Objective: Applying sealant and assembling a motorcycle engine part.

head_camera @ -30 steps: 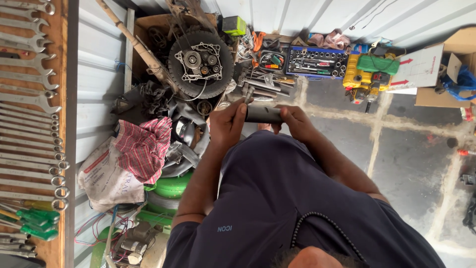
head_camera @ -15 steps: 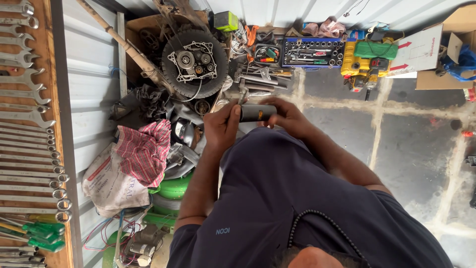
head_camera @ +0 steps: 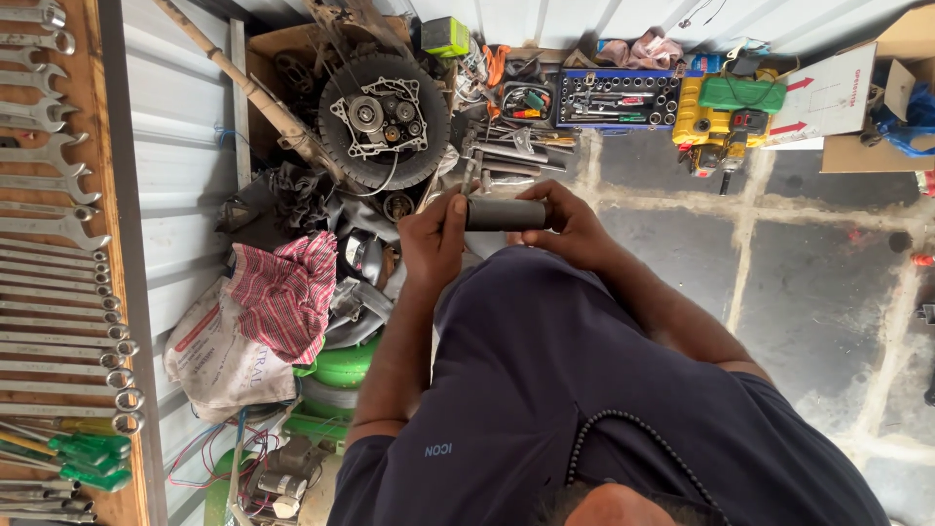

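I hold the dark, smooth metal cylinder sideways before my chest: left hand closed at its nine o'clock end, right hand wrapped at three o'clock; likely heavy, stiff, perhaps oily

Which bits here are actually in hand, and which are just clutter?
In hand:
- dark cylinder, held level between both hands
- left hand, gripping one end
- right hand, gripping the other end

Lying about:
- wheel with engine cover
- socket set
- yellow power tool
- checked cloth
- wrenches on the board
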